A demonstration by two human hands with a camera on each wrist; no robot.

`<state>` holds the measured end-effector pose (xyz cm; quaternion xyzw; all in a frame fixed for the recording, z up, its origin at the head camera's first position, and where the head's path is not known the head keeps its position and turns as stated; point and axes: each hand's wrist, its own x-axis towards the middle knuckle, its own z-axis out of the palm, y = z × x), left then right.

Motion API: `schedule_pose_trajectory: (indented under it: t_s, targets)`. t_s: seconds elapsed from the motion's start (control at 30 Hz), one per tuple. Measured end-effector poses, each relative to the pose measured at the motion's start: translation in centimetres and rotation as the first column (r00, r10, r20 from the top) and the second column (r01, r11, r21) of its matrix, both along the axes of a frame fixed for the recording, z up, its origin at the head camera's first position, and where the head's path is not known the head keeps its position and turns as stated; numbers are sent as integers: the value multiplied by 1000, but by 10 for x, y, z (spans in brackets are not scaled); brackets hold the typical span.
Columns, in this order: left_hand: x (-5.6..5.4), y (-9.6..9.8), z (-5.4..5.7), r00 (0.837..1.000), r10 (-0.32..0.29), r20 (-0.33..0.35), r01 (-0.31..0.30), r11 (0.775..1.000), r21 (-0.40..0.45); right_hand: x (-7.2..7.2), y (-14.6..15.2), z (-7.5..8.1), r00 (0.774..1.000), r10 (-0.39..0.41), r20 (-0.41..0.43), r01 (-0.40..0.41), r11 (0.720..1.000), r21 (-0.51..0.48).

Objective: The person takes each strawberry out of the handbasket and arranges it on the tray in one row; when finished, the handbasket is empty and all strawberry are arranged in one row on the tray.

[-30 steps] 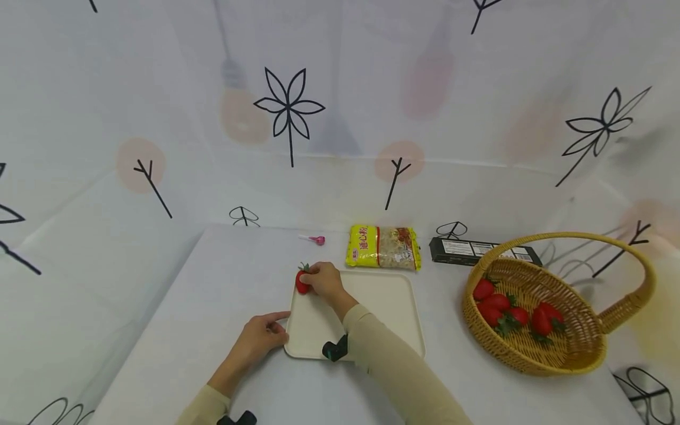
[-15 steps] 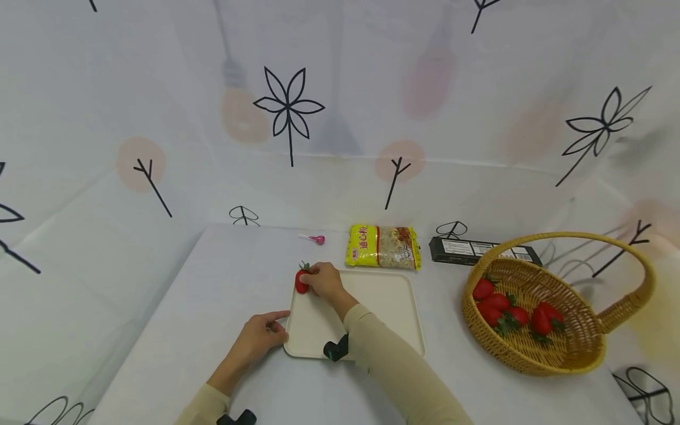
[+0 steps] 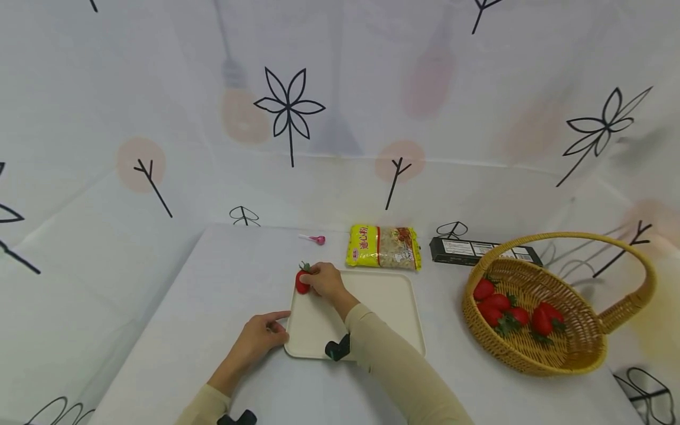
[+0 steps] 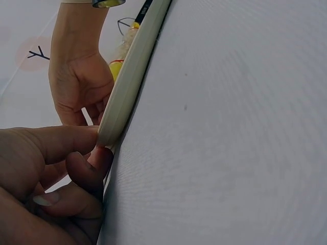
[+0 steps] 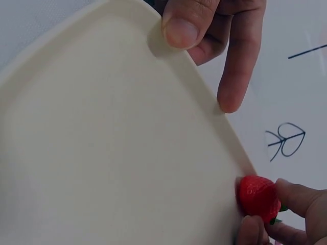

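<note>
A cream tray (image 3: 372, 313) with a low rim lies flat on the white table. Over its far left corner, my right hand (image 3: 326, 280) pinches a red strawberry (image 3: 302, 283), green leaves pointing away. The right wrist view has this strawberry (image 5: 257, 198) between thumb and fingers, against the tray's rim. At the near left corner my left hand (image 3: 257, 337) holds the tray's edge, its thumb lapping over the rim and a finger along the outer side. In the left wrist view, fingers of the left hand (image 4: 51, 178) meet the rim, some curled low beside it.
Right of the tray stands a wicker basket (image 3: 576, 348) with a tall handle and several strawberries (image 3: 496, 304) inside. Along the back lie a pink lollipop (image 3: 319, 240), a yellow food packet (image 3: 383, 247) and a black box (image 3: 459, 252). A patterned cloth (image 3: 340, 118) hangs behind.
</note>
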<state>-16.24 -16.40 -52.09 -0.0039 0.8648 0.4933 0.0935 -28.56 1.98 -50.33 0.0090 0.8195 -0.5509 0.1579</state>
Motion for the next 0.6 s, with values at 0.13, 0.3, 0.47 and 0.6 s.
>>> schedule_pose_trajectory:
  t_s: [0.13,0.3,0.47,0.6]
  targets:
    - [0,1,0,1000,6,2,-6,1000,6,-1,2,-1,1000,12,0,-12,1000,-4]
    - [0,1,0,1000,10,4,-10,1000,8,-1,4,-3,1000,20,-17,-20,1000,-12]
    - [-1,1,-3,1000,5,5,-5,1000,2,7,5,-2,998,42,-38,-41,999,17]
    - [-2,0,-4,1000,7,5,-7,1000,-11,22,5,0,996,89,-29,-87,994,70]
